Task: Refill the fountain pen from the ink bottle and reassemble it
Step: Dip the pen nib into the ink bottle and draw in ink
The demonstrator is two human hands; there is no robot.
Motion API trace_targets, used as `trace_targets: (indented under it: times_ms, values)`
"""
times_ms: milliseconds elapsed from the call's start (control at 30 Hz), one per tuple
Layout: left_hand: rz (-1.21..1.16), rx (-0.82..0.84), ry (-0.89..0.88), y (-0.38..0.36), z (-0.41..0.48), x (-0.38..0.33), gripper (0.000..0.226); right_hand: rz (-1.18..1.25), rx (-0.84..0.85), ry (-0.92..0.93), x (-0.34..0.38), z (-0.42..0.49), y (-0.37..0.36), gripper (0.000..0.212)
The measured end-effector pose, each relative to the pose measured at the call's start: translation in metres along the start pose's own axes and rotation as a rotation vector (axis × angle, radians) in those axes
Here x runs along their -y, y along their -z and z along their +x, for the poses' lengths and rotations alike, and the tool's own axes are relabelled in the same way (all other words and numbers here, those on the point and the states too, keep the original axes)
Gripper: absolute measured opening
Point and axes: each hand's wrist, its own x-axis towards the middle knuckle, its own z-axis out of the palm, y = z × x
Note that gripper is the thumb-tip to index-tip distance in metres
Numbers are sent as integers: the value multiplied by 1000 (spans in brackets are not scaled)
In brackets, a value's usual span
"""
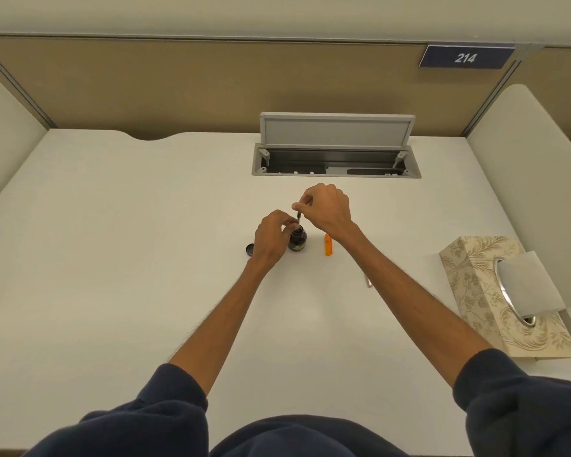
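A small dark ink bottle (298, 240) stands uncapped on the white desk (145, 258), mid-centre. My left hand (271, 237) grips it from the left, fingers at its neck. My right hand (327, 206) pinches the thin nib section with converter (299, 216), held upright with its lower end at the bottle's mouth. The bottle's dark round cap (250, 249) lies just left of my left hand. An orange pen part (328, 244) lies to the right of the bottle. A small pinkish pen piece (369, 283) lies nearer me, beside my right forearm.
A patterned tissue box (475, 291) with a tissue sticking out sits at the desk's right edge. An open grey cable hatch (335, 159) is set into the desk behind the hands. Partition walls enclose the desk on the back and both sides.
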Motion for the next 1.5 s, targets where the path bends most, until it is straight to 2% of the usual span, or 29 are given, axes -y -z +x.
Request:
trace_targets:
  times_ms: [133,267,500,767,933,1233,1500]
  values:
    - [-13,4,-5,0,0,1,12,33,48,28,0,1,2,33]
    - [-17,2,-8,0,1,2,10,9,50,63,-1,2,3,22]
    - [-36,-1,-2,-1,0,2,11,-8,19,-1,-1,3,0,39]
    - [-50,11,3,0,1,2,12,2,58,73,0,3,5,22]
    - [-63,16,2,0,1,3,12,4,25,41,1,3,3,28]
    - [-102,34,-24,3,3,7,13,17,6,77,-1,1,1,24]
    - [-122,29,-7,2,5,11,11,26,-12,54,-2,3,-2,32]
